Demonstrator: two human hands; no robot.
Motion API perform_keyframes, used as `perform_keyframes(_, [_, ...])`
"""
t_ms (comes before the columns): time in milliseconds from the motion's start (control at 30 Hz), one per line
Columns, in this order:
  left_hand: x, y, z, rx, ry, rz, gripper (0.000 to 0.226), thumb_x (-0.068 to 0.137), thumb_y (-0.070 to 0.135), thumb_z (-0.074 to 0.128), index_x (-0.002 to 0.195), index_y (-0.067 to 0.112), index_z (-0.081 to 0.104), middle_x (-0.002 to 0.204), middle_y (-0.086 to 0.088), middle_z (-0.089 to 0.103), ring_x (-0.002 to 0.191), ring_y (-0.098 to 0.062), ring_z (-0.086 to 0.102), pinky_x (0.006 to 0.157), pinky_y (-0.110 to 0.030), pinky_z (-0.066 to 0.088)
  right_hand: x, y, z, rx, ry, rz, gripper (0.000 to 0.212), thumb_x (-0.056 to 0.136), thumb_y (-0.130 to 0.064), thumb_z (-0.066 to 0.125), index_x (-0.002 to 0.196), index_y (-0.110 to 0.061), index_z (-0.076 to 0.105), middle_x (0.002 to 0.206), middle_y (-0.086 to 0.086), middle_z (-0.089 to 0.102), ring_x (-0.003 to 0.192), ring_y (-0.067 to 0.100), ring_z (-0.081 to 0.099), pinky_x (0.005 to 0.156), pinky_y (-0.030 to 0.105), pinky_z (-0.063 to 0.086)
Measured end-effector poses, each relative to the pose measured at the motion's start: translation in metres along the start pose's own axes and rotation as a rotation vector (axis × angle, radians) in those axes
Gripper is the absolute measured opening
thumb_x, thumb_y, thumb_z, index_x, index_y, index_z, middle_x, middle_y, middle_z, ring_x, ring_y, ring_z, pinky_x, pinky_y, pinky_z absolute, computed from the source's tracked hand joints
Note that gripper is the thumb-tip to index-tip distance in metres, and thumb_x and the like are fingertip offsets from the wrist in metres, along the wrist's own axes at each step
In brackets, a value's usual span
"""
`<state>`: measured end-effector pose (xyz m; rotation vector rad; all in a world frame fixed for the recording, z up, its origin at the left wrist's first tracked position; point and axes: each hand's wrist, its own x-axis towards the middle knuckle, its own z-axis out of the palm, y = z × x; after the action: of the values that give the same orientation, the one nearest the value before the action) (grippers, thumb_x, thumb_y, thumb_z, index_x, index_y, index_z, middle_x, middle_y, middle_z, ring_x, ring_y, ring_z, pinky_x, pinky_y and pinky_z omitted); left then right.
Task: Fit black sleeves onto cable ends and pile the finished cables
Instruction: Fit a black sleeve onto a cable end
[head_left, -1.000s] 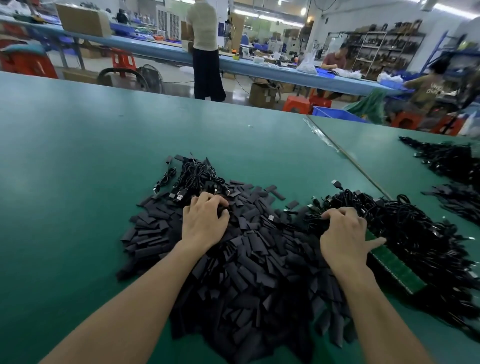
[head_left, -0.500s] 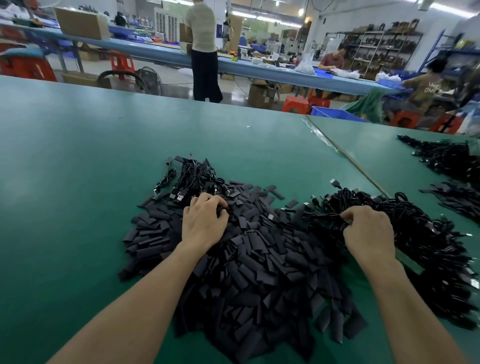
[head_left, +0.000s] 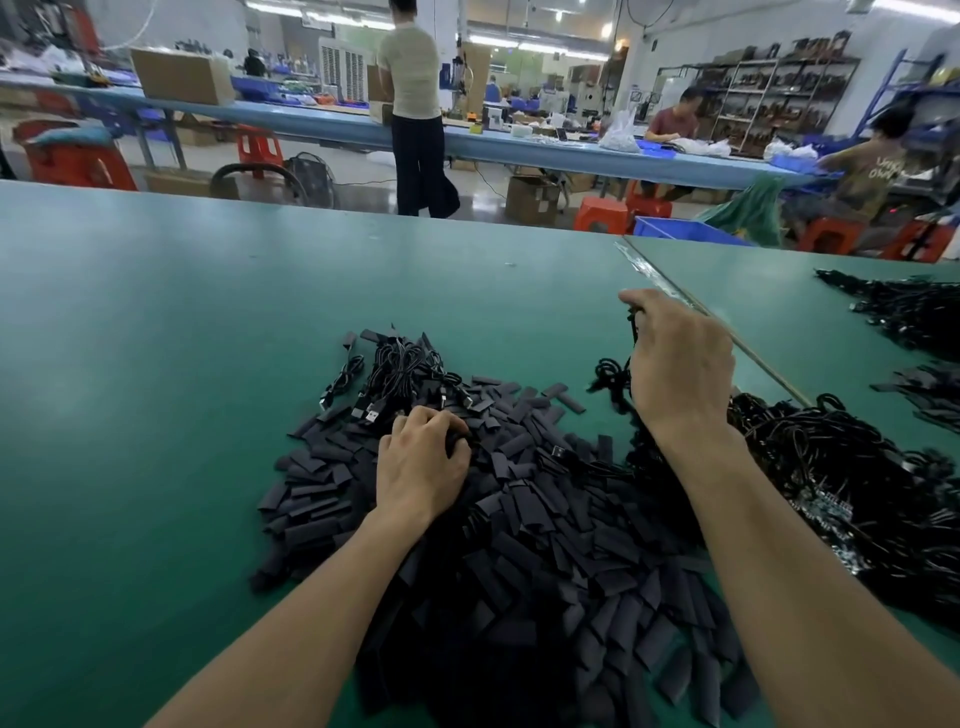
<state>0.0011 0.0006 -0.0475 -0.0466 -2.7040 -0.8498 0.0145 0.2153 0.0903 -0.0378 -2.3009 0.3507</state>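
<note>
Because the cable (head_left: 608, 376) hangs in limp, kinked loops below the right hand (head_left: 675, 358), I judge it light, soft and a little springy. It will not hold a line by itself, so it is best gripped close to the plug, where it is stiffest. The right hand's fingers (head_left: 641, 304) are curled tight and pinch the cable near its top, holding it up above the table (head_left: 156, 389) with its lower loops trailing toward the tangled cable heap (head_left: 831, 467) at the right. That heap looks prone to snagging, so a slow, straight pull seems wiser than a jerk.

In front of the person lies the heap of sleeves (head_left: 519, 545), flat, short black pieces. They are probably thin, floppy and easy to pick up two at a time, so one should be taken by its open end. The left hand (head_left: 421, 462) rests on this heap with its fingers bent and their tips (head_left: 441, 421) sunk among the sleeves. Whether they hold one I cannot tell.

Just beyond the left hand a small bunch of cables (head_left: 400, 369) lies on the table with its plugs showing, likely the finished pile. Another dark heap (head_left: 909, 312) lies well apart at the far right.
</note>
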Motion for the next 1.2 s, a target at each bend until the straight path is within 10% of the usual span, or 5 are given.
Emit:
perform_keyframes(367, [0.005, 0.013, -0.009, 0.038, 0.065, 0.102, 0.019, 0.094, 0.038, 0.061, 0.111, 0.03, 0.066, 0.115, 0.009, 0.06, 0.111, -0.017, 0.05, 0.095, -0.035, 0.039, -0.023, 0.025, 0.031, 0.196, -0.305, 0.072, 0.022, 0.087, -0.026, 0.076, 0.106, -0.016, 0.073, 0.087, 0.004, 0.073, 0.069, 0.011, 0.056, 0.066, 0.009, 0.038])
perform_keyframes(600, [0.02, 0.071, 0.002, -0.656, -0.19, 0.129, 0.018, 0.09, 0.023, 0.073, 0.107, 0.021, 0.065, 0.091, 0.011, 0.068, 0.083, -0.001, 0.064, 0.079, -0.016, 0.049, -0.02, 0.027, 0.043, 0.458, -0.509, -0.024, 0.02, 0.082, -0.009, 0.078, 0.1, -0.018, 0.079, 0.074, -0.015, 0.068, 0.067, -0.014, 0.061, 0.067, 0.001, 0.041])
perform_keyframes(867, [0.022, 0.075, 0.025, -1.008, -0.305, 0.007, 0.017, 0.086, 0.014, 0.078, 0.09, 0.016, 0.062, 0.078, 0.004, 0.057, 0.06, 0.0, 0.05, 0.059, -0.012, 0.043, -0.019, 0.046, 0.046, 0.726, -0.651, 0.14, 0.025, 0.084, -0.008, 0.075, 0.092, -0.03, 0.068, 0.077, -0.002, 0.074, 0.07, 0.014, 0.068, 0.073, 0.031, 0.054])
perform_keyframes(1200, [0.028, 0.071, 0.017, -1.157, -0.511, -0.122, 0.016, 0.095, 0.013, 0.066, 0.08, 0.014, 0.062, 0.057, 0.017, 0.056, 0.051, 0.004, 0.044, 0.054, -0.01, 0.036, -0.017, 0.045, 0.057, 0.823, -0.783, 0.146, 0.019, 0.09, -0.005, 0.069, 0.097, -0.022, 0.063, 0.072, -0.006, 0.07, 0.07, 0.006, 0.063, 0.069, 0.019, 0.051])
